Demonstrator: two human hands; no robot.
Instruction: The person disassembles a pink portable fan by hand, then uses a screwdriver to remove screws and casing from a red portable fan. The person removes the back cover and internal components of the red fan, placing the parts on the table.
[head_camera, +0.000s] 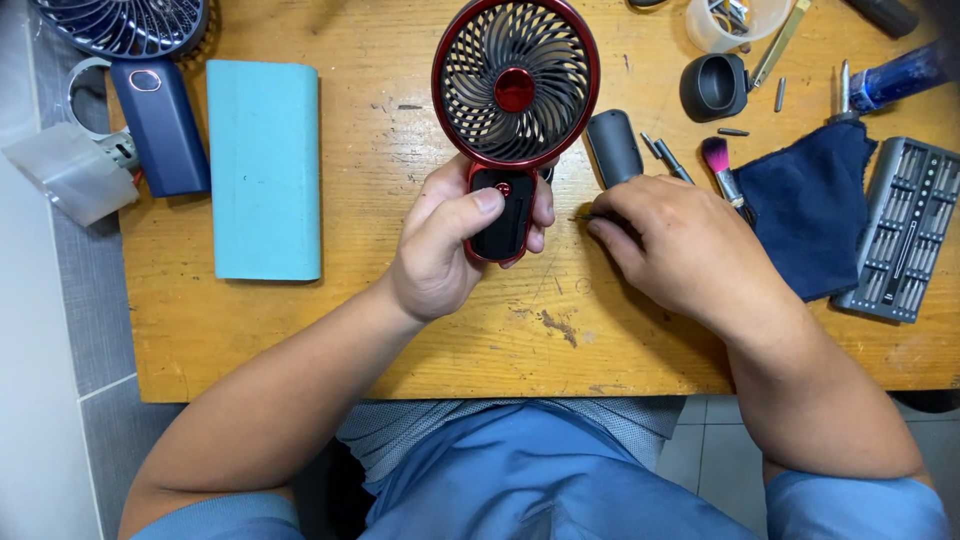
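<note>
The left hand (440, 245) grips the handle of a red fan (515, 85), fingers wrapped round it and thumb pressed on the dark front panel — the fan stands upright over the middle of the wooden surface (350, 330). The right hand (680, 245) rests just beside it, fingers pinched on a thin tool (582, 217) whose tip barely shows. A grey cover (613, 147) lies beyond that hand. Further right are a pink brush (718, 165), a dark cloth (810, 215) and a bit set (900, 230); to the left, a teal box (263, 170).
</note>
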